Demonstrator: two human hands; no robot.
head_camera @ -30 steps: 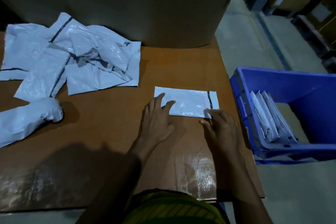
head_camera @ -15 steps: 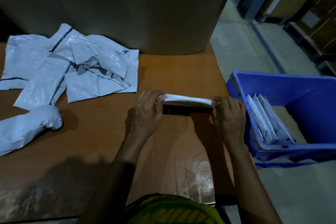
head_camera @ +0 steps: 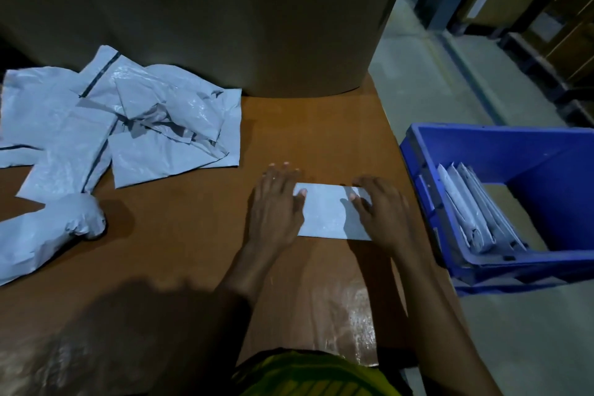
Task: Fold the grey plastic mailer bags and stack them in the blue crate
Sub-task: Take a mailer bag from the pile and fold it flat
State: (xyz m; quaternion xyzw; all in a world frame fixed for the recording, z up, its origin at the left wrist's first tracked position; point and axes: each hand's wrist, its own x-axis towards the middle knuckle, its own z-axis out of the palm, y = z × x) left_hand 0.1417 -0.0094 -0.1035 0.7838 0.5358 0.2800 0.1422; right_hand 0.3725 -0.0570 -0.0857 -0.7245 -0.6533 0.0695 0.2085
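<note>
Pressing folded mailer (head_camera: 329, 215) flat near table's (head_camera: 193, 251) right edge: left hand (head_camera: 276, 202) and right hand (head_camera: 382, 212) apart, fingers straight, one per end. Film likely light, slick, springy; pinch creased long edge.

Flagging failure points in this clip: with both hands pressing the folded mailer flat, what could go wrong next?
The folded mailer is glossy plastic held flat only by the left hand and right hand; it may spring open once released. The folded bags in the blue crate lean on edge against its wall, so adding another could tip the row or let it unfold.
</note>
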